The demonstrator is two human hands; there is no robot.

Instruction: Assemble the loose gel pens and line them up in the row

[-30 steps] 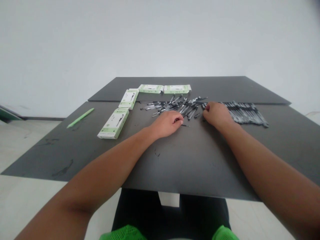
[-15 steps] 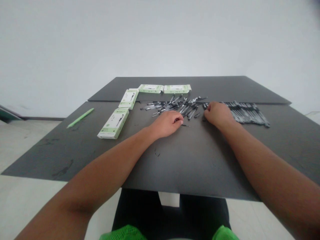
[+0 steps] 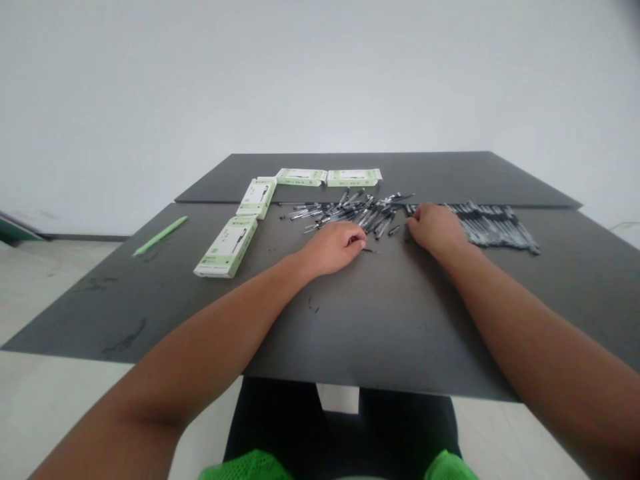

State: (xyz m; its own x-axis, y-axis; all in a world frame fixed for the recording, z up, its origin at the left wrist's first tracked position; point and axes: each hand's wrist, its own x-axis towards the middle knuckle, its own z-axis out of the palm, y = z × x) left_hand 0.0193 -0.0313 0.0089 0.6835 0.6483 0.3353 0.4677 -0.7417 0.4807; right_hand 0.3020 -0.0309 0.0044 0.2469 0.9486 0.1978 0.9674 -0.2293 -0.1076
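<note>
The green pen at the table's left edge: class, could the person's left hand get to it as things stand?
Probably yes. The green pen lies alone, with bare table between it and the left hand. The nearest box sits beside that path, not across it. Whether the arm stretches far enough is uncertain.

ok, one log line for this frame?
left hand: curled at loose pens | right hand: curled between loose pens and pen row | boxes: four, left | grip: unclear

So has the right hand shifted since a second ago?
Barely. The right hand sits at the left end of the lined-up pens, as before; against the loose pen pile its position looks about the same.
</note>
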